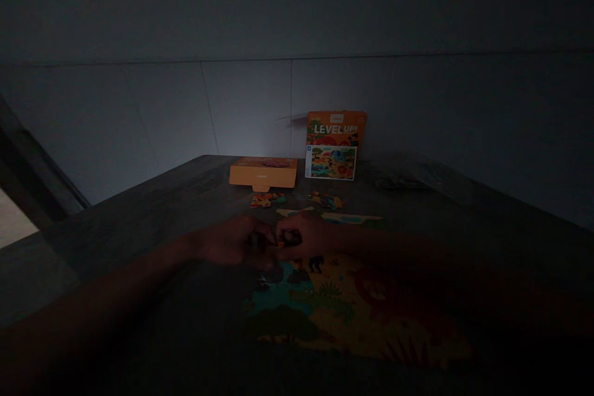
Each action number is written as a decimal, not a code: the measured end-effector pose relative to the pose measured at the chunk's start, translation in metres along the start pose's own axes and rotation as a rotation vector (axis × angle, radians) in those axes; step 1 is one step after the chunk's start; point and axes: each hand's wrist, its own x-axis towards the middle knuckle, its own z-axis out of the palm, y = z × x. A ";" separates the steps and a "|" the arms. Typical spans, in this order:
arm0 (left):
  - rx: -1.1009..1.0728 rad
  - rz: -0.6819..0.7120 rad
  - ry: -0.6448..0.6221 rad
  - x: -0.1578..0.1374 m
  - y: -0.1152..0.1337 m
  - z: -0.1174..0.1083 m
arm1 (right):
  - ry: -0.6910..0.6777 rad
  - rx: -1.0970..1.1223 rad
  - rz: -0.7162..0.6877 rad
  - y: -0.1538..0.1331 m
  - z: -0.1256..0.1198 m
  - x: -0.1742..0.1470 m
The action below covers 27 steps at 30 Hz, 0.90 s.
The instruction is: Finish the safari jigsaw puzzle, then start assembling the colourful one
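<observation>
The view is very dark. My left hand point(232, 241) and my right hand point(310, 235) meet at the top left of a partly assembled jigsaw puzzle point(329, 303). Fingers of both hands are curled and pinched together around a small jigsaw piece point(280, 245), of which only a bit of orange shows between them. The joined part of the puzzle has a lion, a crocodile, a tree and blue water. Pale joined strips point(352, 218) lie just beyond my right hand. My forearm and deep shadow cover the puzzle's right side.
Two small clusters of pieces, one on the left point(266, 199) and one on the right point(327, 200), lie farther back. Behind them are an orange open box point(263, 174) and an upright puzzle box point(336, 142) with a picture card. Clear plastic point(431, 173) lies back right, near the wall.
</observation>
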 end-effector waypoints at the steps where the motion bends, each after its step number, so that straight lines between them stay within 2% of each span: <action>1: 0.014 -0.003 -0.003 -0.001 0.002 0.000 | -0.003 -0.001 -0.001 -0.001 0.000 0.000; 9: 0.027 -0.055 0.021 -0.004 0.010 0.004 | 0.000 -0.044 -0.009 0.002 0.000 0.002; 13: -0.027 -0.081 -0.001 -0.004 0.011 0.006 | 0.033 -0.054 -0.061 0.005 0.001 0.001; 18: 0.014 -0.104 0.017 -0.004 0.008 0.007 | 0.057 -0.088 -0.143 0.005 0.000 0.002; 27: -0.059 -0.074 0.007 -0.001 0.004 0.009 | -0.019 -0.197 -0.150 0.003 -0.004 0.006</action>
